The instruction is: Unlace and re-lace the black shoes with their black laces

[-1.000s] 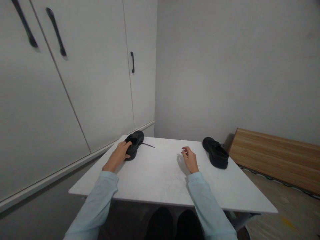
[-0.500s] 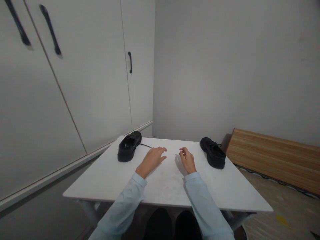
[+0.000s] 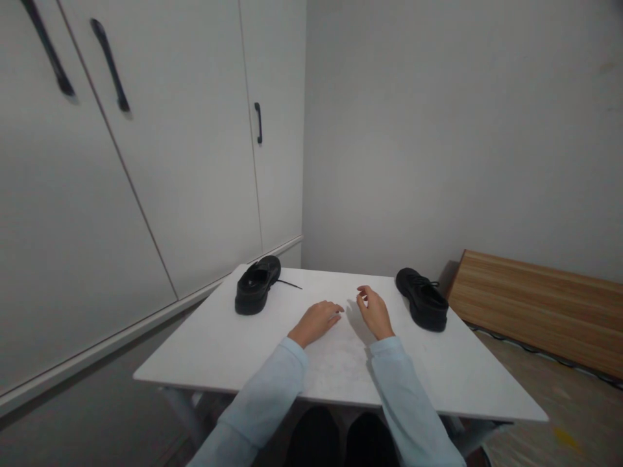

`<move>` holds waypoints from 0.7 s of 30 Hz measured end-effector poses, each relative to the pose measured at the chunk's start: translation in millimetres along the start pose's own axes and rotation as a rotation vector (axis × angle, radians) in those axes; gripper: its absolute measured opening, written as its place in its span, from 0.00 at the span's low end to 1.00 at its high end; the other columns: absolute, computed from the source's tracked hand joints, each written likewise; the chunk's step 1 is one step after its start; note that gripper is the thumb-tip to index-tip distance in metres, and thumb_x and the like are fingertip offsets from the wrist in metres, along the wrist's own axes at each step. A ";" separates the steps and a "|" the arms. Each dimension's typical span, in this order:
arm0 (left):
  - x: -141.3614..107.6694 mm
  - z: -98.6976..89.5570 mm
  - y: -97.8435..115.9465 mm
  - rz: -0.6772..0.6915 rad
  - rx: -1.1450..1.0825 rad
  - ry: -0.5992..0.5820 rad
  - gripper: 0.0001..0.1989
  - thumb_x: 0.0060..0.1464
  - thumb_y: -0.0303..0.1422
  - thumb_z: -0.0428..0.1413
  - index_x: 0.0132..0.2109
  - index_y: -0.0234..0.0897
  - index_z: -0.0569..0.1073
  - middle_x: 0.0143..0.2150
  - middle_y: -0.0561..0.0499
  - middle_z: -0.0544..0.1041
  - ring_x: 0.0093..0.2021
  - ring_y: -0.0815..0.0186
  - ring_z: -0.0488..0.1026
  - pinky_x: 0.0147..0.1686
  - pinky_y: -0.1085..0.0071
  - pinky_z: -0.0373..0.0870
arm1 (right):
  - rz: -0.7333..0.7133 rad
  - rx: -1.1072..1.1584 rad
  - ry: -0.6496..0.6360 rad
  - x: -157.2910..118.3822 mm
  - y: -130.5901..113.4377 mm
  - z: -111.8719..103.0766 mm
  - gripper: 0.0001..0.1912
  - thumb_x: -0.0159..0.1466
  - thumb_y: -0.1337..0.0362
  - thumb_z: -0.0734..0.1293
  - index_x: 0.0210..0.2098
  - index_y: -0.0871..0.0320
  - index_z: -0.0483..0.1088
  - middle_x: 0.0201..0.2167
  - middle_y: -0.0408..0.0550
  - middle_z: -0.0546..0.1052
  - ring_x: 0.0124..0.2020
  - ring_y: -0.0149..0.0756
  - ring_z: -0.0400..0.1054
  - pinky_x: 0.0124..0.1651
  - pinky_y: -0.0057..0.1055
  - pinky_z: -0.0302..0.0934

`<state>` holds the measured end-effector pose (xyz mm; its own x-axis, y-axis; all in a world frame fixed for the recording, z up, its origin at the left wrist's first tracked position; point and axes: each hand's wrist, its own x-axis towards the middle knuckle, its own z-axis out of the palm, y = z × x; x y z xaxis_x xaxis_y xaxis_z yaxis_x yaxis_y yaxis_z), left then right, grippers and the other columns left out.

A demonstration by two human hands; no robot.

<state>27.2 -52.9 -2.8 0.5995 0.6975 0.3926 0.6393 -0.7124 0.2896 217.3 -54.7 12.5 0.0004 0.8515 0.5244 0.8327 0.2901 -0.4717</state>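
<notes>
Over the middle of the white table (image 3: pixel 209 353), my left hand (image 3: pixel 318 321) has its fingers apart and holds nothing. To its right, my right hand (image 3: pixel 376 312) is raised a little, fingers loosely curved and apart, with nothing between them. One black shoe (image 3: pixel 257 285) stands at the table's back left, and a loose lace (image 3: pixel 291 283) trails from it to the right across the tabletop. Another black shoe (image 3: pixel 422 299) stands at the back right, its laces on top. Neither hand touches a shoe.
White cabinets (image 3: pixel 204 162) with dark handles rise at the left, and a grey wall (image 3: pixel 438 143) stands behind the table. A wood-grained board (image 3: pixel 535 311) leans at the right, beyond the table's edge.
My left hand has moved right and toward me, away from the lace, whose end now shows. The whole view has shifted slightly; both shoes stay in place on the table.
</notes>
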 end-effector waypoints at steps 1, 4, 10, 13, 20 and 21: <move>-0.5 0.0 -1.1 -0.004 0.006 -0.007 0.12 0.61 0.32 0.48 0.48 0.37 0.72 0.44 0.48 0.77 0.47 0.61 0.72 0.49 0.66 0.67 | -0.020 -0.091 0.010 -0.2 3.0 -6.0 0.14 0.64 0.64 0.56 0.46 0.60 0.66 0.39 0.53 0.75 0.42 0.42 0.68 0.44 0.36 0.60; -2.3 -0.6 -2.7 -0.016 -0.005 -0.011 0.12 0.61 0.32 0.47 0.46 0.37 0.73 0.43 0.48 0.78 0.45 0.62 0.73 0.47 0.67 0.68 | -0.024 -0.352 0.050 -1.9 16.3 -30.0 0.17 0.64 0.64 0.58 0.51 0.62 0.64 0.45 0.58 0.72 0.47 0.48 0.65 0.45 0.40 0.59; -4.6 1.7 -4.1 -0.047 -0.049 -0.008 0.12 0.61 0.31 0.47 0.45 0.38 0.74 0.43 0.49 0.78 0.44 0.64 0.74 0.46 0.69 0.67 | 0.053 -0.648 0.161 -10.8 60.0 -81.6 0.19 0.63 0.64 0.59 0.52 0.64 0.63 0.48 0.62 0.70 0.53 0.52 0.61 0.50 0.48 0.57; -4.4 1.6 -3.4 -0.050 -0.060 -0.014 0.12 0.61 0.31 0.47 0.44 0.38 0.74 0.42 0.50 0.78 0.44 0.64 0.74 0.46 0.69 0.67 | 0.084 -0.734 0.140 -18.7 87.0 -99.6 0.19 0.63 0.63 0.58 0.52 0.64 0.63 0.48 0.63 0.70 0.53 0.53 0.61 0.51 0.51 0.56; -4.2 -1.5 -0.3 -0.052 -0.056 -0.027 0.12 0.60 0.30 0.47 0.42 0.38 0.75 0.41 0.50 0.79 0.42 0.64 0.74 0.44 0.70 0.67 | 0.141 -0.650 0.010 -31.7 150.2 -121.2 0.22 0.64 0.59 0.57 0.54 0.62 0.61 0.48 0.61 0.70 0.48 0.54 0.66 0.46 0.51 0.62; -4.4 -1.3 -0.7 -0.049 -0.057 -0.026 0.12 0.60 0.30 0.47 0.42 0.38 0.75 0.41 0.50 0.79 0.42 0.64 0.74 0.45 0.70 0.67 | 0.111 -0.600 -0.009 -31.1 158.7 -122.1 0.23 0.63 0.59 0.58 0.54 0.64 0.60 0.48 0.62 0.70 0.46 0.51 0.67 0.46 0.47 0.63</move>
<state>23.5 -55.5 -3.6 0.5811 0.7329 0.3538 0.6403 -0.6800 0.3572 417.0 -88.5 7.8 0.1022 0.8671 0.4876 0.9947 -0.0948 -0.0399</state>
